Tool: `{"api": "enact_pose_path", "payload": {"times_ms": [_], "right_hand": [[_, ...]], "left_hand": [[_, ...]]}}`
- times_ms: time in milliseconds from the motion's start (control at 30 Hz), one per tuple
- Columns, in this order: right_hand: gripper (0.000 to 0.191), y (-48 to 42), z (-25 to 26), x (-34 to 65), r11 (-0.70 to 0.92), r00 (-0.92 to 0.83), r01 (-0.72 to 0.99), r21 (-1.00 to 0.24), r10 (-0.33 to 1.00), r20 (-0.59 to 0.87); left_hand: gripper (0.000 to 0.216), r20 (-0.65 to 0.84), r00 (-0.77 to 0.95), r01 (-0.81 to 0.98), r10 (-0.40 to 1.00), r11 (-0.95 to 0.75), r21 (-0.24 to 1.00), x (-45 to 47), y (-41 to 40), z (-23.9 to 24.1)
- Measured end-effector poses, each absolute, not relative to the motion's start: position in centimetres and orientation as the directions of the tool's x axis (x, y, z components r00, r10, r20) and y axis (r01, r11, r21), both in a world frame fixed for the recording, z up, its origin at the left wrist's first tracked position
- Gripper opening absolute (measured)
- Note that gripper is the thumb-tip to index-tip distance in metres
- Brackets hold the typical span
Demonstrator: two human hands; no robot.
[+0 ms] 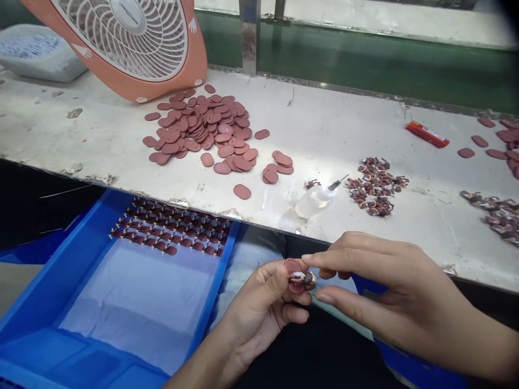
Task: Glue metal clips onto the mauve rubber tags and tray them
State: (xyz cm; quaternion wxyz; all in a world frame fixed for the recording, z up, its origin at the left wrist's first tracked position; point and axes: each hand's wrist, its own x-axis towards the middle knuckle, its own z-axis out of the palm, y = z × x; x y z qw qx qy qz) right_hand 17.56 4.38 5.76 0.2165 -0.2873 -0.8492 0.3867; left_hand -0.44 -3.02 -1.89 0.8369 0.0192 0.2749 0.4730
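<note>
My left hand (267,297) pinches a small painted figurine on a reddish-brown oval base (292,266), held over my lap in front of the bench. Beside it my right hand (385,275) has its thumb and fingers apart, the fingertips close to the figurine's edge. Just above, on the bench edge, a clear squeeze bottle with a needle tip (314,201) lies on its side. One loose figurine (312,183) lies behind that bottle, and a cluster of small brown figurines (377,186) is to its right. A large pile of oval bases (203,127) covers the bench's left middle.
An orange fan (178,81) stands at the back left beside a bowl of white bits (40,54). Below the bench, a blue tray (208,302) holds rows of figurines on bases. A red box (427,134) lies near more bases (497,154) and figurines (497,213) at right.
</note>
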Motion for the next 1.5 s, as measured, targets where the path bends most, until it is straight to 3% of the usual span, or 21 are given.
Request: {"api": "enact_pose_path", "payload": {"times_ms": [400,500,600,733,867,1100,1300,1400,1500], "right_hand": [[0.021,4.8,4.4,16.2,0.377,-0.737,0.266,-0.887,0.673,0.065],[0.021,4.7,4.1,16.0,0.424,-0.730,0.228,-0.877,0.670,0.134],[0.018,4.3,3.3,15.4,0.593,-0.671,0.251,-0.765,0.676,0.304],[0.020,3.2,1.2,13.9,0.807,-0.584,0.358,-0.469,0.585,0.563],[0.027,2.5,-1.0,12.2,0.906,-0.614,0.291,-0.306,0.423,0.666],[0.018,2.2,-2.4,10.1,0.893,-0.623,0.287,-0.347,0.449,0.640],[0.011,1.2,-1.7,11.4,0.931,-0.698,0.180,-0.318,0.349,0.625],[0.009,1.1,-2.1,12.6,0.923,-0.707,0.191,-0.334,0.365,0.606],[0.010,1.0,-2.7,13.4,0.912,-0.713,0.213,-0.350,0.390,0.582]], "left_hand": [[0.041,-0.404,0.389,-0.761,0.828,0.536,0.364,-1.4,-2.7,-2.0],[0.059,-0.376,0.400,-0.750,0.836,0.534,0.389,-1.7,-2.5,-2.1],[0.069,-0.442,0.271,-0.768,0.855,0.469,0.436,-1.8,-2.8,-2.1],[0.034,-0.462,-0.225,-0.703,0.858,0.186,0.687,-1.6,-3.8,-2.1],[0.026,-0.350,-0.346,-0.575,0.871,0.098,0.812,-1.8,-4.4,-2.2],[0.027,-0.437,-0.450,-0.452,0.778,0.224,0.864,-2.7,-4.8,-2.4],[0.041,-0.398,-0.711,-0.167,0.580,0.411,0.896,-9.4,-6.6,-7.3],[0.038,-0.309,-0.811,0.011,0.497,0.541,0.841,-14.6,-7.7,-11.0],[0.026,-0.275,-0.822,0.174,0.500,0.678,0.714,-18.2,-8.2,-13.5]]}}
